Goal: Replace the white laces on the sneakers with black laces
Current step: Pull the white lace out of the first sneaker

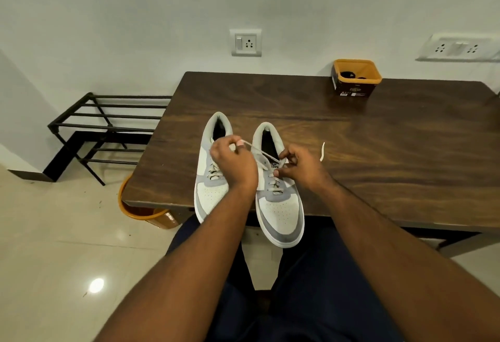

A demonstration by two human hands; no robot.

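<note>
**Unlacing, right-hand sneaker: white lace partly drawn out**

Two grey-and-white sneakers sit side by side at the near edge of the table, toes overhanging toward the person, heels away. This puts the eyelets directly under both hands.

Left hand hovers over the left sneaker, fingers curled, pinching a stretch of the white lace up near the thumb. The lace runs taut from there across to the right sneaker. The pull looks meant to draw slack out through the eyelets.

Right hand rests on the upper part of the right sneaker, fingers curled and pinching the lace at the top eyelets, probably to steady the shoe and feed the lace. One loose lace end lies on the table just right of this hand.

Lower eyelets on both sneakers are laced in white, so removal is at an early stage.

Black laces (dark coils, detail unclear) wait in a yellow-rimmed tub at the far edge of the table, well apart from the shoes.
</note>
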